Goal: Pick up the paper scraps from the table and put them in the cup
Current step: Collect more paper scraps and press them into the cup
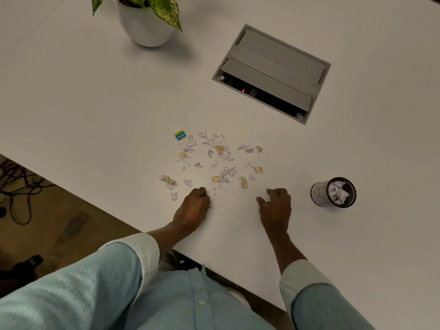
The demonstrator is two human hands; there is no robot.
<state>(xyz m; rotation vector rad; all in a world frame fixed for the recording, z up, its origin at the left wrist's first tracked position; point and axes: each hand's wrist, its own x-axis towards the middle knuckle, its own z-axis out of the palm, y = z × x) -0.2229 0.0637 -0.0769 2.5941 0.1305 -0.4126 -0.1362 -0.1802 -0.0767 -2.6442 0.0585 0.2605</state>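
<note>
Paper scraps (215, 160), white and tan, lie scattered in a loose patch on the white table (95, 103), just beyond my two hands; there are several dozen, too many and too overlapped to count exactly. One small blue-and-yellow tag (180, 135) sits at the far left edge of the patch; its white lettering is too small to read. One cup (332, 192), dark inside, stands to the right of the patch and holds a few white and tan scraps; a hand-drawn mark resembling "B" shows on its pale wall. My left hand (193, 208) rests knuckles-up at the near edge of the patch, fingers curled together; whether they pinch a scrap I cannot tell. My right hand (276, 206) rests between patch and cup, fingers bent down and thumb out; any scrap beneath is hidden. Farther away: one grey cable hatch (271, 72) with a red light, and one white potted plant (145, 22).
</note>
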